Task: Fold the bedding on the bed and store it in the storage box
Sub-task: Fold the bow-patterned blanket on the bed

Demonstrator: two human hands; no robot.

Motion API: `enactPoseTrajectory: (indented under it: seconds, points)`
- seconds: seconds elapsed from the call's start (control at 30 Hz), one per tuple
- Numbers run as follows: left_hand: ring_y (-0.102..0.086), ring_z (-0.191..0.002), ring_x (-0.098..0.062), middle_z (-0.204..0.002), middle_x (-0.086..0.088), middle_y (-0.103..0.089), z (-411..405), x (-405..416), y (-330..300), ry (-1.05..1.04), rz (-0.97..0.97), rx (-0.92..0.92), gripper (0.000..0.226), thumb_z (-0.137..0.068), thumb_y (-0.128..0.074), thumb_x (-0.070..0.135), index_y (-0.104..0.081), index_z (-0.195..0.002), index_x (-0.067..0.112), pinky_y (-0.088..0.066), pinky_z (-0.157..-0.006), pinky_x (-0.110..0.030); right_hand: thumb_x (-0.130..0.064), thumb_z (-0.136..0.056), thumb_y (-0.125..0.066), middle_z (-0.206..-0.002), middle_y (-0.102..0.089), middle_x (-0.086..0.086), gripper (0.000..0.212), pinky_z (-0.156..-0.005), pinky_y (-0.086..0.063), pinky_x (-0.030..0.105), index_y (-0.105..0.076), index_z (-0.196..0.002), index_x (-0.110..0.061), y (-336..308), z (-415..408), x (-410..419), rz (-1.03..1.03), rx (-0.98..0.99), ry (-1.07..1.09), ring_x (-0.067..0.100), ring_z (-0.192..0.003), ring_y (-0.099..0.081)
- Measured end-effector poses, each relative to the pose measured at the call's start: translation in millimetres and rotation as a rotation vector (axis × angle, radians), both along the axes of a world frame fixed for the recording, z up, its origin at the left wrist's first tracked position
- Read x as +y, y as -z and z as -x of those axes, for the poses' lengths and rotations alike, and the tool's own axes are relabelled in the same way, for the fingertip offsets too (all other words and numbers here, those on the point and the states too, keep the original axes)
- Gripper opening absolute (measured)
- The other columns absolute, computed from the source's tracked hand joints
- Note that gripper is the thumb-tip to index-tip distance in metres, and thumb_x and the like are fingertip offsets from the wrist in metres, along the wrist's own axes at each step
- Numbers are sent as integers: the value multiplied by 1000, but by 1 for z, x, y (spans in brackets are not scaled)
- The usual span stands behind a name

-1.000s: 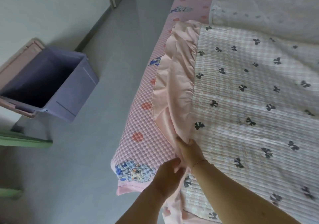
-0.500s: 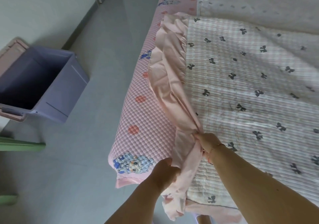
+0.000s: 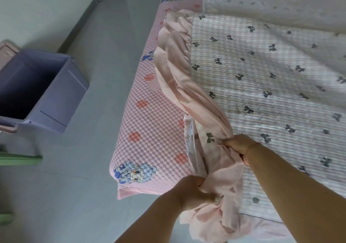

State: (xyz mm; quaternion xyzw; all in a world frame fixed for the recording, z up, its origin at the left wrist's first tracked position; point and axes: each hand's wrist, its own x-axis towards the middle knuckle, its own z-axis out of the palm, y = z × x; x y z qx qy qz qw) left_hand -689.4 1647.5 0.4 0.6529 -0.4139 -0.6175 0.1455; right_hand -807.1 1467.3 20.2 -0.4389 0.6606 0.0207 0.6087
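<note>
Since your left hand (image 3: 194,192) and right hand (image 3: 238,145) both grip only the pale pink ruffled fabric trim (image 3: 179,59), fingers curled tight, pulling risks bunching the white quilted bow-print blanket (image 3: 262,93) crooked.

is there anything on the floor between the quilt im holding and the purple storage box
Nothing visible. Both the left hand and right hand grip the quilt by its pink ruffled edge at the bedside. The storage box stands open on the floor to the left, and the bare grey floor between bed and box shows no obstacle.
</note>
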Motion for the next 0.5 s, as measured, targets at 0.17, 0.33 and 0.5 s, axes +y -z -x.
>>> enactPoseTrajectory:
  seconds: [0.17, 0.33, 0.5]
  points:
    - [-54, -100, -27, -94, -11, -55, 10, -10, -15, 145, 173, -264, 47, -78, -71, 49, -68, -96, 6, -37, -73, -25, -27, -77, -78, -81, -69, 9, 26, -58, -50, 26, -66, -91, -8, -9, -3, 1, 98, 12, -105, 22, -71, -63]
    - [-62, -91, -23, -97, -9, -68, 14, -15, -26, 175, 144, -166, 44, -85, -67, 46, -68, -103, 5, -45, -75, -28, -33, -82, -69, -89, -70, 9, 29, -75, -56, 36, -69, -97, -9, -17, -2, 4, 142, -1, -183, 24, -82, -65]
    - [-57, -65, -18, -74, -6, -60, 20, -31, -39, 35, 48, -110, 41, -90, -62, 43, -59, -90, 2, -44, -57, -24, -61, -77, -64, -71, -63, 7, 51, -67, -46, 31, -69, -81, -10, -34, 14, 20, 78, -44, -4, 20, -66, -58]
